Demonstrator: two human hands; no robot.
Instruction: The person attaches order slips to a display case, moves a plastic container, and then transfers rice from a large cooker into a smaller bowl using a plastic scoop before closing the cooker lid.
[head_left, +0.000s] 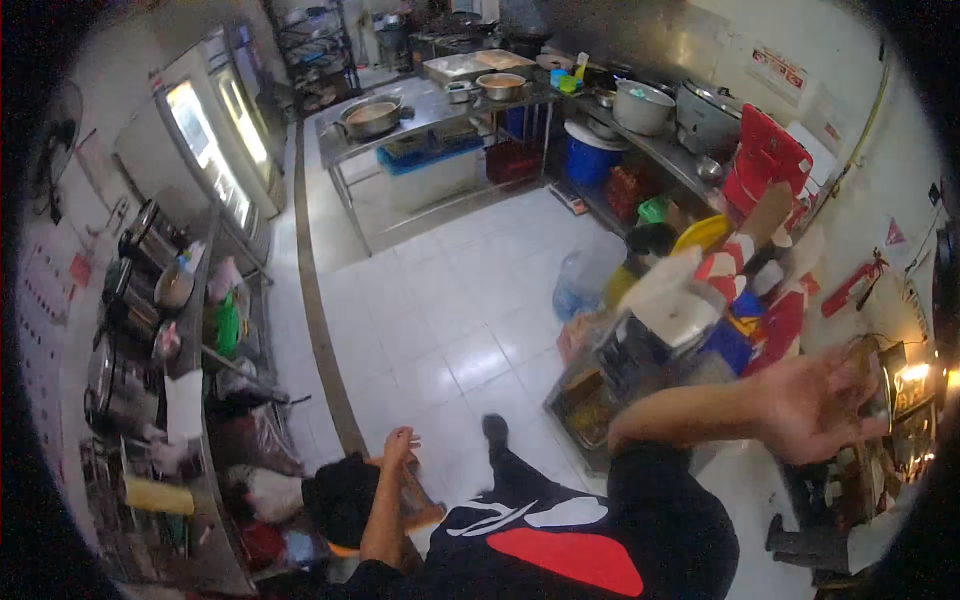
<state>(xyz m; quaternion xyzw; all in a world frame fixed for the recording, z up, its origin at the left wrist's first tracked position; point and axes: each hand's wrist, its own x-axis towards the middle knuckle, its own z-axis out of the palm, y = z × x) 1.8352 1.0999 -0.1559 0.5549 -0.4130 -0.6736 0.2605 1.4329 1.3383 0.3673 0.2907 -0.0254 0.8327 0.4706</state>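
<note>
My left hand (403, 444) hangs low in front of me, its fingers loosely bent and nothing visible in them. Just behind that forearm are a brown wooden-looking frame (420, 506) and a black rounded item (341, 495). My right arm reaches far out to the right. At its end my right hand (814, 409) is blurred, with curled fingers beside a dark-edged upright panel (876, 379). Whether the fingers grip that panel cannot be made out. Warm lights (913, 373) glow just beyond it.
A steel table (442, 120) bears a wide metal pan (371, 116). Piled bags and boxes (742, 315) crowd the right side above a container (589, 409). Steel shelving (191, 330) with pots lines the left. White floor tiles (442, 300) lie between.
</note>
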